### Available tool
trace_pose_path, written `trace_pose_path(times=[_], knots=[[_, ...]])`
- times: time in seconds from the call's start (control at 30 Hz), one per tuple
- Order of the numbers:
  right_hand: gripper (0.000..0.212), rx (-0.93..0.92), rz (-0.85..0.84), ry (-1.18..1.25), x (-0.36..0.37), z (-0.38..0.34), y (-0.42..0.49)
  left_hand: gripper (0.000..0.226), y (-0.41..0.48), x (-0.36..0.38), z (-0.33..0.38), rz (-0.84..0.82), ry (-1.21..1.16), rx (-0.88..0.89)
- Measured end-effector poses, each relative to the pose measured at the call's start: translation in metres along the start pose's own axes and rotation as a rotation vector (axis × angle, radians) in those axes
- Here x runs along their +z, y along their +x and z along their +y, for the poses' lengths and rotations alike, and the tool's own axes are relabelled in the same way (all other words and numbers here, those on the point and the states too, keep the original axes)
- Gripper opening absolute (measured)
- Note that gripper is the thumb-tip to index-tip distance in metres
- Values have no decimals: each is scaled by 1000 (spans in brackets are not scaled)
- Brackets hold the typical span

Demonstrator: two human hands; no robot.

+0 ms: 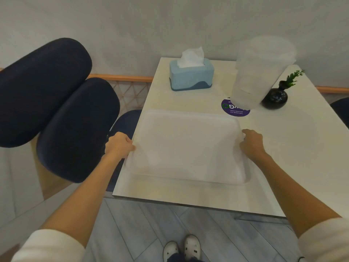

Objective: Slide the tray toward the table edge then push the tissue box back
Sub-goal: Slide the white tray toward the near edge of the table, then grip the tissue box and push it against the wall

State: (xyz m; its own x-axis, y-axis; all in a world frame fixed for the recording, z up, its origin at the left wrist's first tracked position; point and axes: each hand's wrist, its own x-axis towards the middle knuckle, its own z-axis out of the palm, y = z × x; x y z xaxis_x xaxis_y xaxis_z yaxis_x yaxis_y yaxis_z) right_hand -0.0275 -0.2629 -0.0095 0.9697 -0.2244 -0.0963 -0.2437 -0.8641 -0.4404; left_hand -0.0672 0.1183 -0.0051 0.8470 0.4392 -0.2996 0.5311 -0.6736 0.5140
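Filling the right of the scene, the pale rectangular table (273,148) carries the white plastic tray (187,148) near its near-left corner, its left rim seemingly overhanging the table's left edge. 2 navy cushioned chair backs (56,103) stand left. A blurred translucent plastic cup (260,72) sits far right. The light-blue tissue box (191,74) rests far back, well apart from the tray. The left hand (119,146) pinches the tray's left rim; the right hand (252,142) grips its right rim.
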Motion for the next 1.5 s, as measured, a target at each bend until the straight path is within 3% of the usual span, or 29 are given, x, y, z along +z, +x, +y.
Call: trace_pose_path(times=[0.37, 0.5, 0.67, 1.0, 1.13, 1.27, 1.5], knots=[[41, 177, -113, 242, -8, 6, -19, 11, -7, -7, -17, -108, -128, -32], [41, 203, -146, 252, -6, 12, -31, 14, -14, -7, -27, -164, -133, -67], [64, 180, -200, 262, -9, 6, -30, 11, -14, -13, -24, -212, -125, -79], [70, 238, -234, 238, -11, 11, -26, 19, -8, -23, -20, -350, 16, -111], [62, 169, -126, 91, -28, 4, -13, 35, -3, -39, -2, -216, 55, 60], [51, 6, -24, 79, -50, -24, 5, 52, 3, -54, 43, -43, -81, 262], [50, -230, 28, 98, -59, -80, 45, 54, 22, -39, 130, -42, -330, 471]])
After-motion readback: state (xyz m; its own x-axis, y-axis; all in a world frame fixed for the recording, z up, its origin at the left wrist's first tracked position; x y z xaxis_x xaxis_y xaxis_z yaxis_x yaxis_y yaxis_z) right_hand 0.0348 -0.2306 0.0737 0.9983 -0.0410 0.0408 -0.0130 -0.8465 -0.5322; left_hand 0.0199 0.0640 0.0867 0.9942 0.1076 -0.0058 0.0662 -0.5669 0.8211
